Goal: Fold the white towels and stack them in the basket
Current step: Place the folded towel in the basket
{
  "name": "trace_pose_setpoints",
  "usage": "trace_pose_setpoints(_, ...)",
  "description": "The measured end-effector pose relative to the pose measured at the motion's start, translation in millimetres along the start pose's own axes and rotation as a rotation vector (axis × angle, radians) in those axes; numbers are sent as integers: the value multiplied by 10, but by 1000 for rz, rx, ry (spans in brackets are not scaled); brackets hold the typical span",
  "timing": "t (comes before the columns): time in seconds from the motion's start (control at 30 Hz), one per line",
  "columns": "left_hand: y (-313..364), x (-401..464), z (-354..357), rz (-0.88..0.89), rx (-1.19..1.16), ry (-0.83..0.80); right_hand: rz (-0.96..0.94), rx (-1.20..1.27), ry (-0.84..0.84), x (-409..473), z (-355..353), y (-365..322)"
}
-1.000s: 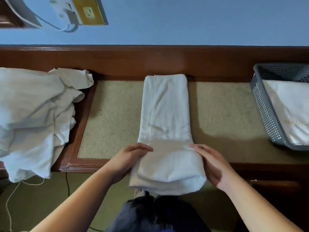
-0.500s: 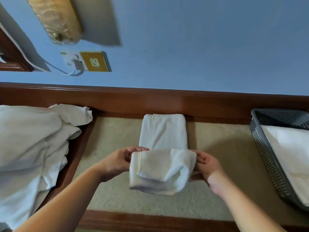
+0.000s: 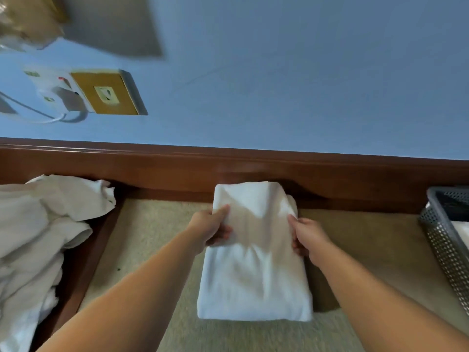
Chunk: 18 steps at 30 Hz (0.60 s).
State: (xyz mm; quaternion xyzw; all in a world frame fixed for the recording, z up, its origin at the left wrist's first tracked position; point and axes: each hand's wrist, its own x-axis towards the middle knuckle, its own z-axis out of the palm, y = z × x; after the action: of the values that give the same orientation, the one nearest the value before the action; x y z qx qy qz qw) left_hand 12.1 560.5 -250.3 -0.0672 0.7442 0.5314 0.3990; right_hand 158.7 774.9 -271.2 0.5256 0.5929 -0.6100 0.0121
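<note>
Since half a second ago the near end of the towel (image 3: 253, 262) has gone from lifted between my hands to laid forward over the far part, so it now lies as one compact white block on the desk (image 3: 368, 250). That tells me the last fold is probably closed, and what is left for this one is the carry to the basket (image 3: 442, 240) at the right edge.

My left hand (image 3: 212, 229) pinches the towel's left edge, thumb on top and fingers tucked under. My right hand (image 3: 305, 236) holds the right edge the same way, curled round the cloth. Both grips are tight on the towel, about halfway along its length.

It sits in the middle of the desk, its far end close against the wooden back rail (image 3: 228, 168). It looks thick and soft, several layers deep, with a rounded fold at the near end and a slightly bulging corner at the far right. A heap of unfolded towels (image 3: 38, 237) waits to the left.
</note>
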Motion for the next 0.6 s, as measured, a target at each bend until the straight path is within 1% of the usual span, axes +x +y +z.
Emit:
trace_pose_setpoints(0.07,-125,99,29,-34,30,-11,42,-2,28,131,56,76)
trace_pose_setpoints(0.17,-211,138,48,3,27,32,24,16,109,187,85,159)
trace_pose_setpoints(0.23,-186,145,76,48,19,77,-13,-53,203,212,93,161)
trace_pose_setpoints(0.27,-163,168,80,65,57,102,-41,-122,258,236,103,156)
trace_pose_setpoints(0.33,-117,255,51,98,264,187,-111,-250,304,282,132,101)
trace_pose_setpoints(0.4,-82,369,6,131,512,274,-185,-310,273,322,182,-5)
trace_pose_setpoints(0.43,-59,427,-6,152,576,307,-206,-308,248,315,212,-59)
trace_pose_setpoints(0.5,-9,521,13,224,588,326,-239,-267,247,324,228,-99)
trace_pose_setpoints(0.6,1,559,99,318,493,319,-231,-165,330,369,189,40)
